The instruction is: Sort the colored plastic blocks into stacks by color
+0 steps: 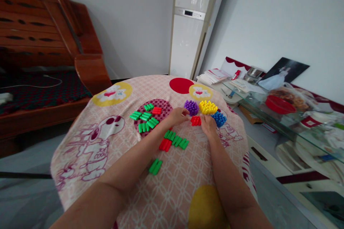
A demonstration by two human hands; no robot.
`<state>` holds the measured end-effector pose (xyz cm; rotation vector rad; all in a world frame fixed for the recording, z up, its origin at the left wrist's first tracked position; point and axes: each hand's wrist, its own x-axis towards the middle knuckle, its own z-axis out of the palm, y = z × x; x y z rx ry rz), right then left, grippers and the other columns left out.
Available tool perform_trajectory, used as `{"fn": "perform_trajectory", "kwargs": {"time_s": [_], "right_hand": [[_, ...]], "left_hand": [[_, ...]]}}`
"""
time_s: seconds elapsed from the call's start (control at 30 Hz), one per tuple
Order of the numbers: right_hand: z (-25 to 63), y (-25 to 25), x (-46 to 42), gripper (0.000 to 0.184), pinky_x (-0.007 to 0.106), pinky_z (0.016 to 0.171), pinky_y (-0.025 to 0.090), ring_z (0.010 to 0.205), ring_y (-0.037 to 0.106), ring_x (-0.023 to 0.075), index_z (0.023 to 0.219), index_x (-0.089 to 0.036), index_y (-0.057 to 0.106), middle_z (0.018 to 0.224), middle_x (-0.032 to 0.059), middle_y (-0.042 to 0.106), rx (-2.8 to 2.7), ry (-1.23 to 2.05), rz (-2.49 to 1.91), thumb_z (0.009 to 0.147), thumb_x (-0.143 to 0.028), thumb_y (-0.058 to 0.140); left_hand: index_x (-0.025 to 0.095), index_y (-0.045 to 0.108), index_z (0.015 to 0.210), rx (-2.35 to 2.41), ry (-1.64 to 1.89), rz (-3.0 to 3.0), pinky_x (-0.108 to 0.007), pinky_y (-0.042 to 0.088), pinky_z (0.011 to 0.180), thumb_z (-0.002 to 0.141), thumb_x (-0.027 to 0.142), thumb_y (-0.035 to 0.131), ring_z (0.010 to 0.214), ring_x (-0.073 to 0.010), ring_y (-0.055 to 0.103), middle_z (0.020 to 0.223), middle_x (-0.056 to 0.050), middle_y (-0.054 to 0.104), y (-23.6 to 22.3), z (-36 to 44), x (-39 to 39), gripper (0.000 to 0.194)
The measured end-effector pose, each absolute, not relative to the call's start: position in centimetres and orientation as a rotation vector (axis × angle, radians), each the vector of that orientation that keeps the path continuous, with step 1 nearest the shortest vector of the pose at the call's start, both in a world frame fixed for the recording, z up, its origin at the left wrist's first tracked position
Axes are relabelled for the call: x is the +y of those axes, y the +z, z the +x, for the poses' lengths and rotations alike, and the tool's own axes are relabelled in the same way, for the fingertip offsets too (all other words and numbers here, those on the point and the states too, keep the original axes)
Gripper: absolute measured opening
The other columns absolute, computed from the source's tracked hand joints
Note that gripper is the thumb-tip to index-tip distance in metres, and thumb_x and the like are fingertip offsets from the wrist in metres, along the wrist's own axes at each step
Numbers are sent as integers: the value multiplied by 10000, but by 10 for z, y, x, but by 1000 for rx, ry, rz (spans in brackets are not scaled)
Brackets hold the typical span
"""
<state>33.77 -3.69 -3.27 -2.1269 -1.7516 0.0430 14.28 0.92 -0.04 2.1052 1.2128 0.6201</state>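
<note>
My left hand [178, 116] is just left of a bundle of red sticks [196, 121] and below a purple bundle [191, 107]. Its fingers are bent, with a gap between thumb and fingertips and nothing visible in it. On the other side of the red bundle, my right hand [209, 125] has its fingers drawn together by the bundle's edge; whatever they hold is hidden. Behind that hand stands a yellow bundle [208, 107], and a blue bundle [219, 118] is to its right. Short green sticks [146, 116] lie grouped left of my left forearm.
More green sticks [176, 140] and red sticks [165, 145] lie between my forearms, with a green group [155, 166] nearer me. A patterned cloth [172, 186] covers the table. Right of it stands a cluttered glass-topped cabinet [258, 109]; a wooden bench [88, 64] is at left.
</note>
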Motion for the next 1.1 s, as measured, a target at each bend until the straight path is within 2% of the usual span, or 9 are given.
{"fn": "perform_trajectory", "kwargs": {"time_s": [0.13, 0.23, 0.33, 0.5, 0.63, 0.73, 0.93, 1.1], "right_hand": [[338, -33, -36, 465, 265, 733, 394, 907, 668, 220, 987, -138, 744, 964, 139, 750, -1753, 49, -2122, 1054, -334, 328], [338, -35, -36, 472, 265, 721, 395, 878, 666, 216, 966, -134, 749, 958, 146, 750, -1760, 17, -2138, 1052, -338, 332], [338, -36, -36, 496, 272, 705, 392, 858, 662, 220, 946, -127, 754, 943, 154, 749, -1781, -16, -2150, 1054, -345, 322], [338, -35, -37, 494, 270, 705, 382, 867, 663, 218, 953, -124, 754, 939, 147, 747, -1789, -25, -2146, 1057, -336, 320], [338, -33, -36, 497, 267, 702, 374, 878, 665, 216, 958, -116, 752, 948, 152, 749, -1809, -10, -2150, 1059, -330, 315], [339, -33, -35, 514, 271, 691, 369, 863, 664, 216, 957, -113, 754, 944, 158, 749, -1809, 9, -2172, 1060, -333, 301], [340, -34, -35, 511, 267, 678, 373, 817, 652, 207, 940, -130, 764, 922, 149, 752, -1784, -11, -2156, 1052, -341, 312], [340, -34, -35, 492, 268, 666, 373, 823, 652, 215, 933, -130, 766, 900, 145, 749, -1790, -19, -2155, 1045, -334, 332]], "left_hand": [[149, 759, 1027, 1251, 553, 2219, -244, 520, 752, 751, 246, 637, 833, -180, 694, 935, -56, 770, 16, 89, 13, 317], [155, 780, 953, 1354, 357, 2375, -250, 485, 758, 727, 208, 626, 832, -195, 684, 895, -50, 766, 25, 59, 10, 279], [179, 780, 955, 1343, 190, 2440, -240, 456, 728, 742, 237, 661, 835, -194, 676, 895, -40, 763, 28, 50, 1, 251], [188, 769, 1013, 1300, -6, 2487, -229, 446, 704, 704, 252, 742, 867, -203, 678, 949, -52, 765, 28, 57, -6, 317], [190, 770, 1011, 1363, 60, 2540, -235, 457, 795, 752, 189, 659, 946, -205, 675, 1029, -58, 765, 26, 54, -1, 282], [192, 768, 1013, 1479, 191, 2460, -234, 462, 801, 755, 145, 609, 938, -194, 679, 1020, -49, 774, 23, 49, 4, 307], [186, 775, 1003, 1402, 265, 2390, -227, 471, 791, 734, 155, 633, 911, -183, 688, 988, -39, 780, 26, 44, 5, 306], [197, 782, 949, 1236, 178, 2363, -213, 460, 720, 710, 140, 660, 835, -172, 683, 884, -20, 771, 40, 45, -5, 274]]}}
